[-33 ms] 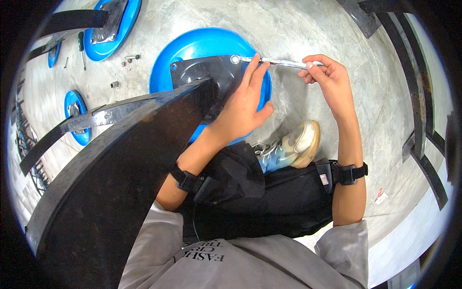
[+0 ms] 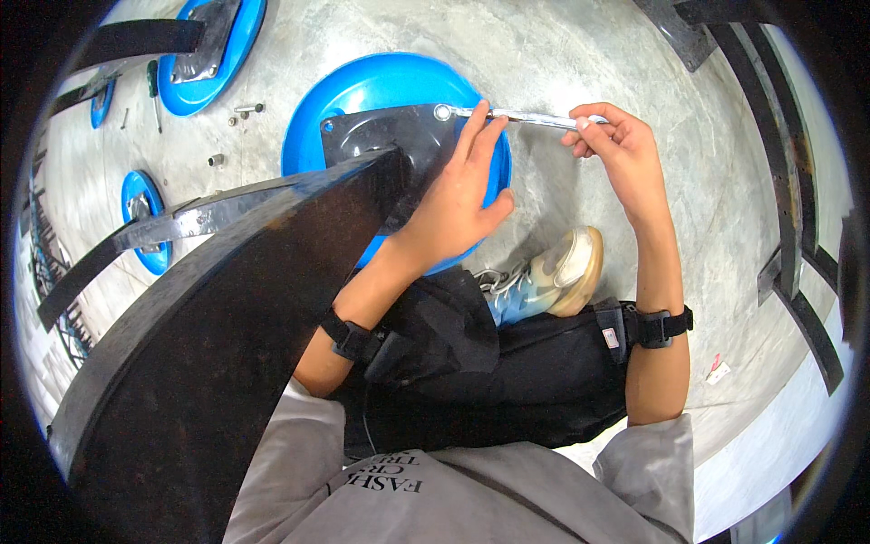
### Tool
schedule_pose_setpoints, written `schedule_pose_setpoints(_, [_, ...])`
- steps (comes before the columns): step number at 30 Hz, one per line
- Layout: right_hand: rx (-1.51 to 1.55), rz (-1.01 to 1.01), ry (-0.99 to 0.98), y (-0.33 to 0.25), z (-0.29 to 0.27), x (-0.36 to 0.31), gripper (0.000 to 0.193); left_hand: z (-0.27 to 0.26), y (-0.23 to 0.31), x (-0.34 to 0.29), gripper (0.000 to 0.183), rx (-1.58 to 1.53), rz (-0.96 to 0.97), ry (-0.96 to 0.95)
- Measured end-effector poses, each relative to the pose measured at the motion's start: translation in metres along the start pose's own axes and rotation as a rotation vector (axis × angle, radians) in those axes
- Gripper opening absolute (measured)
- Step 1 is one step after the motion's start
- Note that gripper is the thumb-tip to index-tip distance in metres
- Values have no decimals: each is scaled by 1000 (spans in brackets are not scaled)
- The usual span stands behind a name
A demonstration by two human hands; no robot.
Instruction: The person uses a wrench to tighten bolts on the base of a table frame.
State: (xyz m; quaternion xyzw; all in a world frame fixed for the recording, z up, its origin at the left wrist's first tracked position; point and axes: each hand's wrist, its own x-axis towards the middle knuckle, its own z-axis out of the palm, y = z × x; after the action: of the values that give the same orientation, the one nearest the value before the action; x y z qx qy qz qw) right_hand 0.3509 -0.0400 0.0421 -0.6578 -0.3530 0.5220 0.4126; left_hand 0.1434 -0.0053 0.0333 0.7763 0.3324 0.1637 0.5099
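2 hands share the job: the left hand (image 2: 458, 204) presses flat on the black bracket (image 2: 399, 145) over the blue disc (image 2: 362, 86), steadying it, while the right hand (image 2: 616, 145) clamps the wrench (image 2: 526, 116) onto its corner bolt (image 2: 443, 112).

A bright blue round base (image 2: 362, 91) was seen under a black metal plate (image 2: 390, 136); a silvery wrench (image 2: 526, 116), grey mottled concrete floor (image 2: 589, 54) and black trousers (image 2: 526, 372) were noted.
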Motion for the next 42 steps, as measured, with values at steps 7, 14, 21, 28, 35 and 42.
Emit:
schedule_pose_setpoints(7, [47, 14, 6, -1, -5, 1, 20, 0, -5, 6, 66, -14, 69, 7])
schedule_pose_setpoints(14, [218, 42, 122, 2, 5, 7, 21, -1, -15, 9, 64, -44, 61, 13])
schedule_pose_setpoints(21, [293, 13, 101, 8, 3, 7, 21, -1, -15, 8, 64, -84, 74, 24])
schedule_pose_setpoints(28, [319, -21, 101, 14, 5, 10, 22, 2, -21, 8, 65, -162, 47, 16])
schedule_pose_setpoints(35, [343, -30, 128, 15, 7, 10, 21, 2, -22, 9, 66, -194, 33, 6])
schedule_pose_setpoints(42, [268, 11, 109, 12, 1, 9, 19, 5, -26, 7, 60, -137, 51, 56])
